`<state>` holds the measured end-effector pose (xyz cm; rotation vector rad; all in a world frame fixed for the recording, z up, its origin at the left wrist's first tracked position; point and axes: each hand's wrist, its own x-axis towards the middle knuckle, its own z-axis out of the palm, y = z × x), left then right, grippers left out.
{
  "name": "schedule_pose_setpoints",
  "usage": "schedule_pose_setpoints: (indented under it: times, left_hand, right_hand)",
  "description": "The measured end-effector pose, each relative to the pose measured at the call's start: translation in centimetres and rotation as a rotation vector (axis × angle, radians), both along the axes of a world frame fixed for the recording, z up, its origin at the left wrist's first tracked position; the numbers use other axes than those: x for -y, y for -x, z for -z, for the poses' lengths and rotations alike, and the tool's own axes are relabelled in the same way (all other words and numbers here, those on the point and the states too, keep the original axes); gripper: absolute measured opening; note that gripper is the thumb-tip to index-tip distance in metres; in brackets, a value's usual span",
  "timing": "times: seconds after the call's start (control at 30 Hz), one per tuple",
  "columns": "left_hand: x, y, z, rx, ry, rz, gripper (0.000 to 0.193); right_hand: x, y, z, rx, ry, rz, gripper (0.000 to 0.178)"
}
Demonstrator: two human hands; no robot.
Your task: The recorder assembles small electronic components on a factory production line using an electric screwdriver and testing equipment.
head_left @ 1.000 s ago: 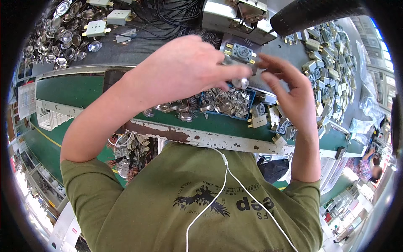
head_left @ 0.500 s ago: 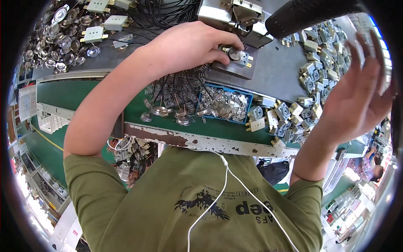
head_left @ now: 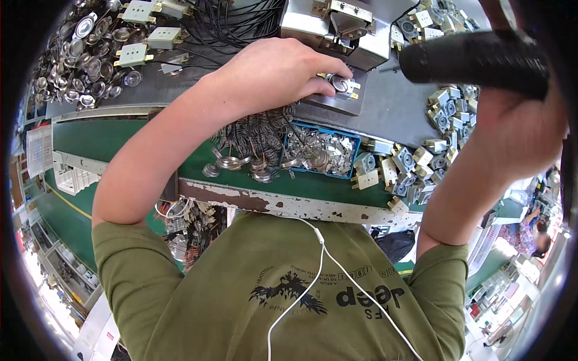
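My left hand point(head_left: 289, 69) reaches across the bench. Its thumb and forefinger pinch a round metal cap point(head_left: 339, 83) on a small pale block with brass tabs, which rests on a steel block point(head_left: 337, 103). On the right, my right hand point(head_left: 512, 129) is closed around a black electric screwdriver point(head_left: 469, 59), some of its fingers hidden behind the tool. The screwdriver lies nearly level, its thin bit point(head_left: 390, 69) pointing left toward the steel fixture point(head_left: 367, 51), apart from the pinched part.
Shiny round metal caps point(head_left: 90, 63) heap at far left beside white terminal blocks point(head_left: 132, 55) and black cables point(head_left: 241, 24). A blue tray point(head_left: 357, 157) of small metal pieces stands near the bench edge, next to coiled wire leads point(head_left: 256, 135). Assembled blocks point(head_left: 404, 159) pile up at right.
My right hand has gone from spread fingers to a grip on the screwdriver, which has swung lower and more level. The left hand keeps its pinch almost in place.
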<state>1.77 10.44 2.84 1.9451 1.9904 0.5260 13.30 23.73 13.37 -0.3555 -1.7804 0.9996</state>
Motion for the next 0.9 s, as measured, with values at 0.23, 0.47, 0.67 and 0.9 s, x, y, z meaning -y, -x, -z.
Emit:
schedule_pose_setpoints:
  times: [0.23,0.47,0.67,0.9]
  left_hand:
    - [0.2,-0.5,-0.3,-0.076,-0.004,0.013,0.029]
    - [0.1,-0.8,0.3,-0.064,-0.005,0.006,0.029]
    - [0.1,-0.8,0.4,-0.062,0.028,-0.004,0.031]
    - [0.0,-0.7,0.0,-0.053,0.073,-0.002,0.032]
  right_hand:
    - [0.2,0.4,0.0,-0.15,-0.006,-0.034,0.025]
    - [0.7,0.8,0.2,-0.329,-0.022,-0.097,0.021]
    - [1.1,1.6,0.5,-0.329,0.071,-0.079,0.017]
    - [1.4,2.0,0.6,-0.231,0.026,-0.032,0.018]
